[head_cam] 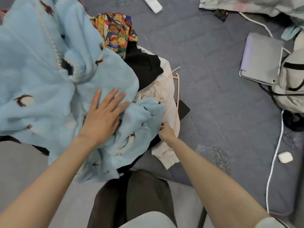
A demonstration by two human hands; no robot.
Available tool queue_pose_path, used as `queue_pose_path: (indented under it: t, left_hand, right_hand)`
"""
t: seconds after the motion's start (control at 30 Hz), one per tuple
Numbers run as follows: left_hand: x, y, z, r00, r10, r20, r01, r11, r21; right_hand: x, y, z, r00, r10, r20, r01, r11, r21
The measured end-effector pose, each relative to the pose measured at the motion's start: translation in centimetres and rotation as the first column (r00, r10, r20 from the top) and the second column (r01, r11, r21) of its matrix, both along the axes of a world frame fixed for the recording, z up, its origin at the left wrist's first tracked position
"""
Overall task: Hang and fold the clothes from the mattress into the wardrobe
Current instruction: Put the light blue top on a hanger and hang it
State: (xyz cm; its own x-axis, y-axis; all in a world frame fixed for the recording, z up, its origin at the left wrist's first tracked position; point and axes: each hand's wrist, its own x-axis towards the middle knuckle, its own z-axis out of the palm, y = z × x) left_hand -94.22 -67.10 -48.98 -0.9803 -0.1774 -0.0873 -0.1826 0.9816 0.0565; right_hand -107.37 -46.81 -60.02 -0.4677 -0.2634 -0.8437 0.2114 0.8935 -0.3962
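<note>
Looks like the picking-out stage: left hand (102, 113) flat on the fluffy light-blue fleece robe (49, 76), right hand (166, 131) pinching the pale pink cloth garment (158, 91) beside it. Next up, I reckon, tug that free.

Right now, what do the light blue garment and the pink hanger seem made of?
Light blue garment: likely plush fleece, matte; fuzzy, thick pile shows. Pink hanger: thin smooth rod, plastic or coated wire; cannot tell which.

One wide head-worn view looks steeply down, close over the clothes pile (65, 71) on the mattress (213, 88), edges seemingly warped.
</note>
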Motion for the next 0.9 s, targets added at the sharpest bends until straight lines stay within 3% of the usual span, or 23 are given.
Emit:
queue_pose_path:
  t: [0.23,0.4,0.5,0.67,0.8,0.9]
  left_hand:
    - [0.0,0.4,0.6,0.997,0.041,0.072,-0.044,0.998,0.039]
    - [-0.8,1.5,2.3,0.971,0.16,0.177,-0.189,0.968,0.163]
    - [-1.9,2.2,3.4,0.941,0.27,0.202,-0.325,0.886,0.33]
    - [-4.3,2.5,7.9,0.917,0.369,0.15,-0.382,0.706,0.597]
    - [-5.6,2.4,12.1,0.915,0.397,0.072,-0.35,0.694,0.629]
    - [-5.8,2.1,14.8,0.924,0.381,-0.032,-0.283,0.739,0.611]
  right_hand:
    - [0.4,1.8,1.2,0.942,-0.048,-0.333,0.098,0.986,0.134]
    - [-1.4,2.8,5.7,0.817,-0.139,-0.559,0.149,0.988,-0.027]
    - [-3.1,3.0,9.5,0.737,-0.217,-0.64,0.194,0.975,-0.108]
    - [-5.0,3.2,17.3,0.678,-0.162,-0.718,0.003,0.976,-0.217]
    - [-5.9,3.3,23.0,0.7,-0.174,-0.693,-0.153,0.911,-0.383]
    - [-6.2,3.0,26.2,0.739,-0.135,-0.66,-0.209,0.886,-0.415]
